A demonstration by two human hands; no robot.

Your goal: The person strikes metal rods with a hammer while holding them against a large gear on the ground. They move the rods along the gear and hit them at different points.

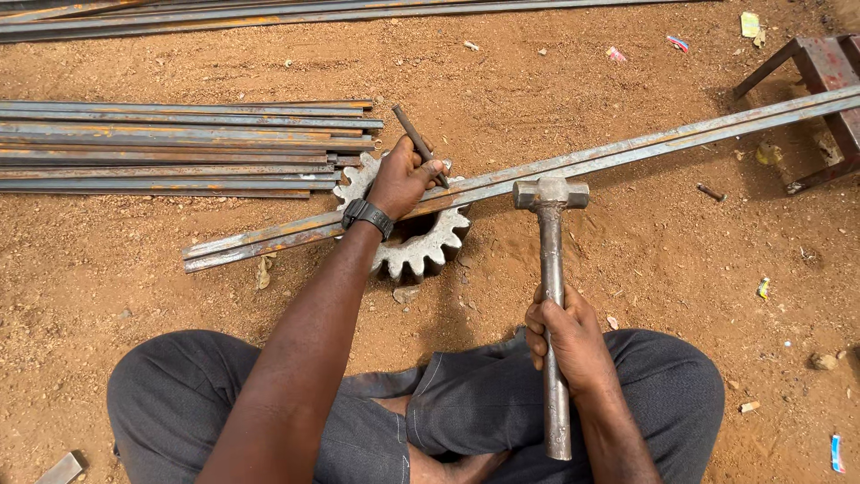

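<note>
Reddish dirt ground (pixel 627 269) fills the view, littered with small scraps. At ten o'clock lies a stack of long steel bars (pixel 170 148), their long axes running three to nine, and more bars (pixel 269 13) cross the twelve o'clock edge. At two o'clock stands part of a rusty metal frame (pixel 829 90).

A pair of long angle bars (pixel 555 166) runs from two o'clock down to eight o'clock across the middle, resting on a toothed gear wheel (pixel 417 242) that lies flat on the ground just left of centre. The person sits cross-legged at six o'clock in grey trousers (pixel 466 412).

The left hand (pixel 403 175), with a black watch (pixel 367 215) at the wrist, is over the gear. Its fingers are wrapped around a thin dark punch (pixel 417 139), which tilts from eleven o'clock at its free top to five o'clock, where its tip meets the angle bars.

The right hand (pixel 564 336) has its fingers closed around the metal handle of a hammer (pixel 551 269). The hammer's long axis runs six to twelve, with the head toward twelve, touching or just above the angle bars; which one cannot be told.

The punch's free top lies at about ten o'clock from the hammer head, near but apart. The right hand is farther from it than the left.
</note>
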